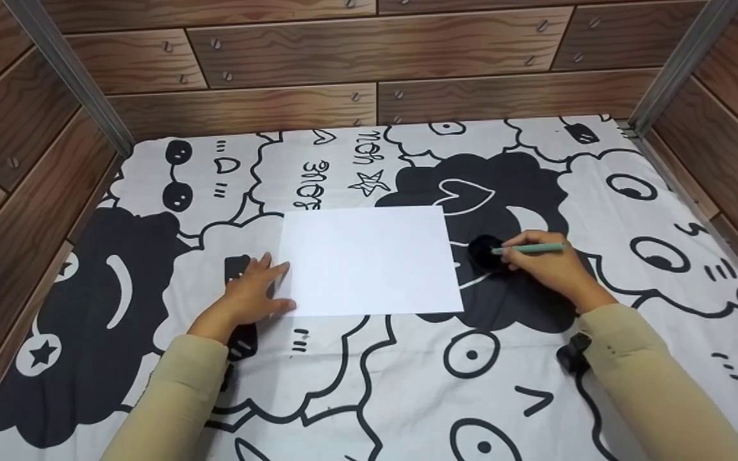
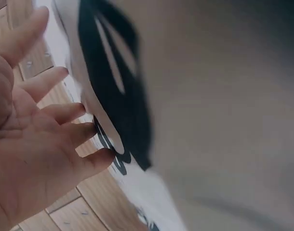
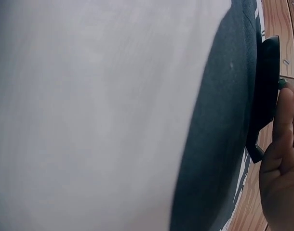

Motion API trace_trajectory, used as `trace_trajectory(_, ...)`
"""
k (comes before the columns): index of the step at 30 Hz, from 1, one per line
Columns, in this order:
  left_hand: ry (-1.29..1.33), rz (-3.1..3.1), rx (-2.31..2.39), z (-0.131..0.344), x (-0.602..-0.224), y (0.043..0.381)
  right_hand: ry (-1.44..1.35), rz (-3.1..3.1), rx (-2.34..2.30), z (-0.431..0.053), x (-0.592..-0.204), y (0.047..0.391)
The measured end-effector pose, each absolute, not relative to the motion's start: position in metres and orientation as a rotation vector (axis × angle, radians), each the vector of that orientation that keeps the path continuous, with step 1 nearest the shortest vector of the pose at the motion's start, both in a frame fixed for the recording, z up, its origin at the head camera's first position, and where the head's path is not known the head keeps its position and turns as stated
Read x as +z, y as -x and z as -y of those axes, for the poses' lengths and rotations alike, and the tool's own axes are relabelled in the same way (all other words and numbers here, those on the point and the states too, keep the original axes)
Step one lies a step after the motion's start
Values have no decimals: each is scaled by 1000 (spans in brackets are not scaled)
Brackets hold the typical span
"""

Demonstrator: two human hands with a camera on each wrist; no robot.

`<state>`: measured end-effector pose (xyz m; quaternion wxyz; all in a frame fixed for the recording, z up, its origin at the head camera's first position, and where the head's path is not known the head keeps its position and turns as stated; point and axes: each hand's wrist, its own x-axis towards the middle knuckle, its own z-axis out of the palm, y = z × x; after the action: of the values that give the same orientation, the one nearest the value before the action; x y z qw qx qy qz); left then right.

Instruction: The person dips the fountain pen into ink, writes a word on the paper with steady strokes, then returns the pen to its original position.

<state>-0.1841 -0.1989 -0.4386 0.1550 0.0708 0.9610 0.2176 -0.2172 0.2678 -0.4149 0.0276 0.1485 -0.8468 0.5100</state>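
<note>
A blank white sheet of paper (image 1: 369,262) lies on the patterned cloth. At its left edge rests my left hand (image 1: 250,291), fingers spread, with thumb and fingertips right at the paper's border; the left wrist view shows the palm and straight fingers (image 2: 55,113). To the right of the sheet is a small round black dish (image 1: 483,255), seen side-on as a dark vessel (image 3: 268,82) in the right wrist view. My right hand (image 1: 545,262) pinches a slim light-green pen-shaped stick (image 1: 539,248), its tip over the dish. The stick's tip is lost against the black.
The black-and-white cartoon cloth (image 1: 407,378) covers the surface, slightly creased. Wood-patterned panels (image 1: 279,57) stand at the back and both sides, with grey metal posts (image 1: 65,70) at the corners. A small black device (image 1: 574,353) sits at my right wrist.
</note>
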Motion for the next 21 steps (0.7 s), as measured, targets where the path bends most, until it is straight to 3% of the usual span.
trace_trajectory(21, -225, -2753, 487, 198, -438, 185, -488, 2639, 1580, -269, -415, 216)
